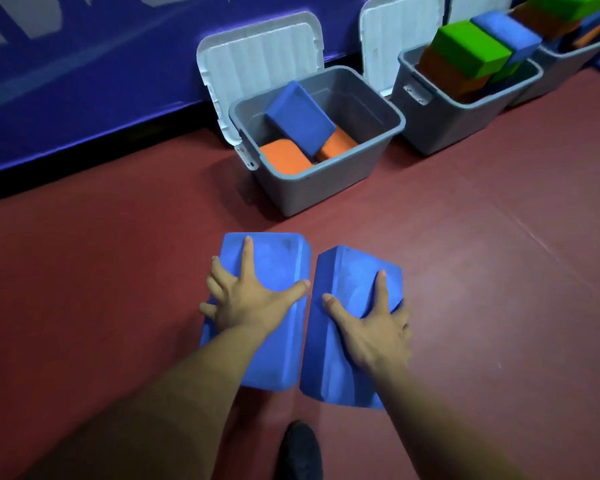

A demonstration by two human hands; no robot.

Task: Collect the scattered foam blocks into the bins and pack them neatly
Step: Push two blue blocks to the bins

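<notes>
Red floor point(499, 271), blue wall point(84, 81), prob. dark shoe point(300, 452)

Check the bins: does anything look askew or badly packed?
Yes. In the nearest bin, a blue block lies tilted across two orange blocks instead of flat. The next bin is piled above its rim, a green block topping it. The left hand grips the left loose block; the right hand, the right loose block.
</notes>
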